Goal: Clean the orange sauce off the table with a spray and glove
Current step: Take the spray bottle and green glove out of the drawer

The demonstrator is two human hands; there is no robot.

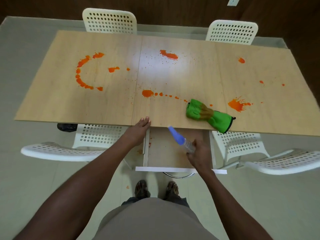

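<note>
You see a light tan wood table [103,104] with bright orange sauce [238,105] on it in blobs, dots and splashes. The glove [208,116] is bright green with a brown patch in the middle and a black edge. Your spray bottle [180,140] has a blue top and a see-through body. The chairs [109,20] are white with rows of little round holes. The floor [26,179] is pale grey-green.

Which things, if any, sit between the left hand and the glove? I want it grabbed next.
Nothing visible does. The left hand rests on the table edge; the glove lies off to its right across bare tabletop.
</note>
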